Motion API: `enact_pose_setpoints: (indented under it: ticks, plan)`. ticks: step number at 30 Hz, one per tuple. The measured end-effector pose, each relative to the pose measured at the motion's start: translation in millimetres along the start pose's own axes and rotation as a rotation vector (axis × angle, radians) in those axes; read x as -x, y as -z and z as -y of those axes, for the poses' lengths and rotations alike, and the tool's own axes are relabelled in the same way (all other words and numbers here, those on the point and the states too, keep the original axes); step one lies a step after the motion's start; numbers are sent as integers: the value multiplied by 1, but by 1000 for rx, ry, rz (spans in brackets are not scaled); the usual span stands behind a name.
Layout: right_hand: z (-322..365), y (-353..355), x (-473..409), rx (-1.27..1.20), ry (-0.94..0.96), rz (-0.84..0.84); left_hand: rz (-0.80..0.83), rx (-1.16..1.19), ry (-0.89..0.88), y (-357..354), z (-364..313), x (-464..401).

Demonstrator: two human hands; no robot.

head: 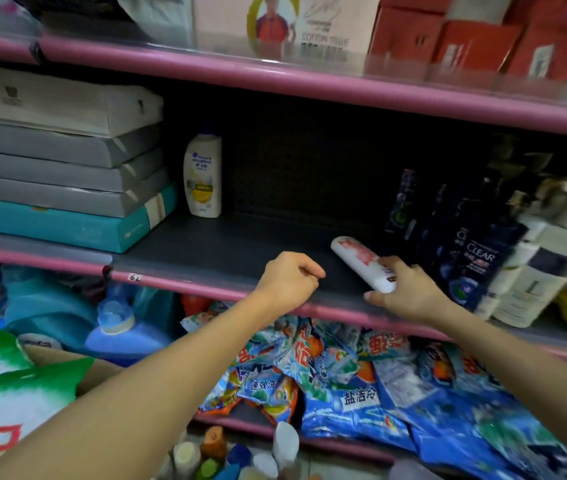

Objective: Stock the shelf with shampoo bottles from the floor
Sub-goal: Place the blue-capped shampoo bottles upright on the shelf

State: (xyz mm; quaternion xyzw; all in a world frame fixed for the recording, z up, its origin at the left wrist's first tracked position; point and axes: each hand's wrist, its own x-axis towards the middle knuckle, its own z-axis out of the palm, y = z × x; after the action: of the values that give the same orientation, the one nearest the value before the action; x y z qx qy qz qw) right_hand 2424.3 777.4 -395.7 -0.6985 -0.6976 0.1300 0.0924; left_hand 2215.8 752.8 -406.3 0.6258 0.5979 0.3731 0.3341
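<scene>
Reaching over the dark shelf [226, 251], mostly bare. Laying a white bottle [361, 261] on its side there, right hand [410, 292] loosely holding its base; better standing it upright beside the dark bottles [472, 258]. Hovering nearby, left hand [289, 278] curled closed, holding nothing

My right hand [410, 292] grips a smooth, glossy plastic bottle [361, 263]; the shelf [226, 247] deck under it looks matt dark metal, edged in pink.

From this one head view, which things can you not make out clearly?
- Label of the white bottle lying on the shelf: motion-blurred, partly under the right hand.
- Left hand: curled; whether it holds anything is hidden.
- Bottles on the floor: cut off by the bottom edge.
- Dark bottles at right: blurred, overlapping.
</scene>
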Motion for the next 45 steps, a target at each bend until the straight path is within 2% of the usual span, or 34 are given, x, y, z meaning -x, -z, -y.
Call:
enact_pose_setpoints:
  ticks: [7, 10, 12, 16, 20, 22, 24, 25, 30, 33, 35, 37, 41, 45]
  plan:
    - [0, 18, 10, -95, -51, -123, 10, -140, -113, -25, -15, 25]
    - [11, 48, 25, -406, -38, -54, -32, -219, -207, -28, -16, 33]
    - [23, 64, 41, -620, -89, 58, -50, -239, -262, -28, -17, 39]
    - [47, 93, 83, -1039, -244, 477, -234, -379, -433, -21, -19, 56]
    - [60, 101, 119, -1188, -209, 766, -455, -480, -582, 4, -19, 81]
    - [62, 98, 128, -1211, -188, 832, -464, -491, -635, 18, -12, 93]
    - [65, 94, 132, -1058, -97, 842, -342, -381, -554, 25, -5, 110]
    - [67, 91, 133, -965, -44, 795, -271, -279, -469, 26, -1, 120]
    - [78, 58, 130, -813, 117, 339, 5, 424, 96, 15, 26, 156]
    - [87, 31, 134, -780, 244, 271, 173, 753, 302, 10, 37, 175]
    - [94, 14, 140, -852, 287, 311, 288, 845, 361, 7, 39, 185]
    - [102, 2, 143, -958, 272, 355, 330, 867, 373, 5, 39, 192]
    - [112, -9, 146, -1134, 209, 416, 317, 867, 360, 3, 39, 196]
    - [113, -10, 148, -1197, 185, 392, 286, 833, 327, 4, 41, 195]
